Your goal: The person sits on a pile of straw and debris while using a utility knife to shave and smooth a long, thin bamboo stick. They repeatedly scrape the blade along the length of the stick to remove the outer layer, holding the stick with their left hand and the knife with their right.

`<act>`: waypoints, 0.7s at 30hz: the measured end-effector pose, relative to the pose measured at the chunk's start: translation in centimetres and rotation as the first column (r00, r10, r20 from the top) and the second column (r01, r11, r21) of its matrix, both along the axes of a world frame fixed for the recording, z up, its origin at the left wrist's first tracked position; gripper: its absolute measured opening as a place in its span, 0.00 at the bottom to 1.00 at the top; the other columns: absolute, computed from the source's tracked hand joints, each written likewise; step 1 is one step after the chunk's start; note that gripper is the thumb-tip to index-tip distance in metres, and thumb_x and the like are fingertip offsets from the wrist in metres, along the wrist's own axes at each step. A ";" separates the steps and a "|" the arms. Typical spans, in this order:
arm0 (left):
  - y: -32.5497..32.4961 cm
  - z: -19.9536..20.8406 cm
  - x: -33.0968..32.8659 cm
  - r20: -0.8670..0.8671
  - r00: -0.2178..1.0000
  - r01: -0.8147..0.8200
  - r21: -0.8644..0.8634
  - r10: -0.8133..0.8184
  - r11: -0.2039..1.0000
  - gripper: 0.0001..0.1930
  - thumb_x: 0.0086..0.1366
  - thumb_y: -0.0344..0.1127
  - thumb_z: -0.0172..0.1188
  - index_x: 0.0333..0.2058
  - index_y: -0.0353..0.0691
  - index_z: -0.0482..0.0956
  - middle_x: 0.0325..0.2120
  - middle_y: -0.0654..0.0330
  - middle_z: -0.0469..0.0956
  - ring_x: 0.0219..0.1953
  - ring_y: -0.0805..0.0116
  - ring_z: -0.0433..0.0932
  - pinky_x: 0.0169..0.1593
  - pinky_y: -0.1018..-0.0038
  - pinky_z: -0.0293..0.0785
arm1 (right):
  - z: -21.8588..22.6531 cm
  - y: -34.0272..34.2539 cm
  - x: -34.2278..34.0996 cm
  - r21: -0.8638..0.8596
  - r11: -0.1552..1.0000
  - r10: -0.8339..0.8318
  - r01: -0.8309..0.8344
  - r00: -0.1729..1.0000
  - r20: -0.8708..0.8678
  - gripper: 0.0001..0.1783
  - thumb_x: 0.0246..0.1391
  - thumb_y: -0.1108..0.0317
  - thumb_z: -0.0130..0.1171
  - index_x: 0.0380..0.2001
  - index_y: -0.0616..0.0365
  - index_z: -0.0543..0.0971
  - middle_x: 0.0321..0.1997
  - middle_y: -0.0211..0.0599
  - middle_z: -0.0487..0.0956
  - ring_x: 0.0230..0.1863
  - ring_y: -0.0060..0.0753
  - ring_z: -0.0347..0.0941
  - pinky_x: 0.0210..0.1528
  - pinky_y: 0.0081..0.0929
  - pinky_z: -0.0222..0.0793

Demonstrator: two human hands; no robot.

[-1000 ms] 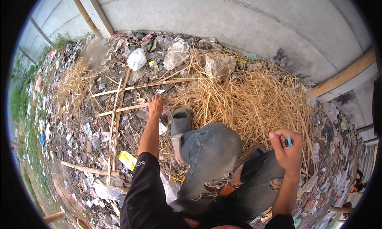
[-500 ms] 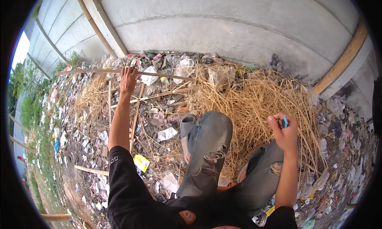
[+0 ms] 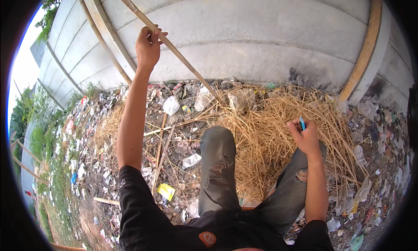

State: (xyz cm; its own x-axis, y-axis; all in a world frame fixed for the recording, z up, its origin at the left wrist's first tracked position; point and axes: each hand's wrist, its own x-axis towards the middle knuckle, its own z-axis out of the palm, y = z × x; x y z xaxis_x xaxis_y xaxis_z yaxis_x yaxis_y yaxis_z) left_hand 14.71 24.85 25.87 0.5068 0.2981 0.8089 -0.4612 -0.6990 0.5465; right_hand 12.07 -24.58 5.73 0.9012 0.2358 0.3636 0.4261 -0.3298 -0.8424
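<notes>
Largest first. I log a wall (image 3: 278, 24) along the far side: grey panels, smooth, curved seams, one sooty patch at right. At its foot, a straw heap (image 3: 265, 142), dry, golden, tangled, spreads centre to right; loose litter lies to the left.

Next, the stick (image 3: 187, 62): slim, pale brown, straight-edged, apparently split bamboo or wood. It is in the left hand (image 3: 150, 44), pinched between thumb and fingers at far left. Key relation: its long axis slants down from upper left, out of view, to the heap's far left edge; from the grip, most of the visible length runs rightward and down. Whether the low end touches straw, I cannot tell. The right hand (image 3: 307, 137) is well apart from it, above the heap's right part.

Smaller: a rock (image 3: 242, 100), pale, blocky, just right of the stick's low end; a yellow packet (image 3: 166, 191), glossy, flat, near left. Smallest: a blue piece (image 3: 302, 123), slim, closed in the right fist; its kind I cannot tell.
</notes>
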 end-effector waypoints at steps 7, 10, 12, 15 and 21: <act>-9.6 1.0 1.1 0.020 0.938 0.340 -0.264 -0.347 0.903 0.13 0.76 0.30 0.51 0.51 0.24 0.69 0.45 0.48 0.77 0.49 0.56 0.84 0.51 0.65 0.87 | -0.2 -0.6 0.1 0.050 0.999 -0.021 0.021 1.000 -0.002 0.17 0.60 0.60 0.67 0.22 0.59 0.80 0.13 0.23 0.64 0.16 0.17 0.53 0.22 0.29 0.47; -12.3 -0.4 1.6 -0.018 0.902 0.406 -0.307 -0.432 0.861 0.14 0.76 0.33 0.53 0.52 0.27 0.70 0.46 0.50 0.78 0.50 0.55 0.83 0.51 0.64 0.86 | 0.1 -1.3 0.2 0.017 1.000 -0.025 0.026 0.999 -0.025 0.16 0.58 0.60 0.69 0.24 0.62 0.82 0.13 0.24 0.69 0.17 0.16 0.60 0.21 0.27 0.53; -13.9 -2.0 2.2 -0.059 0.866 0.454 -0.325 -0.497 0.830 0.14 0.76 0.34 0.54 0.52 0.30 0.71 0.46 0.51 0.78 0.50 0.55 0.83 0.51 0.62 0.85 | -0.5 -1.9 0.6 0.023 1.000 -0.021 0.022 1.000 -0.021 0.15 0.58 0.60 0.69 0.25 0.60 0.83 0.13 0.24 0.70 0.16 0.16 0.61 0.21 0.28 0.54; -16.4 -5.0 2.5 -0.147 0.810 0.479 -0.393 -0.568 0.785 0.14 0.76 0.35 0.54 0.52 0.31 0.72 0.46 0.52 0.78 0.49 0.57 0.84 0.52 0.62 0.84 | -0.4 -1.7 0.5 0.062 0.998 -0.019 0.021 1.000 -0.024 0.15 0.57 0.60 0.69 0.24 0.60 0.83 0.13 0.24 0.70 0.16 0.17 0.61 0.21 0.28 0.54; -19.9 -13.2 3.7 -0.221 0.764 0.480 -0.432 -0.606 0.763 0.09 0.76 0.30 0.53 0.47 0.30 0.73 0.42 0.54 0.81 0.43 0.63 0.85 0.45 0.68 0.84 | -0.2 -1.3 0.7 0.025 1.000 0.019 -0.020 1.000 0.013 0.16 0.59 0.59 0.67 0.23 0.58 0.82 0.13 0.24 0.69 0.16 0.17 0.60 0.20 0.27 0.53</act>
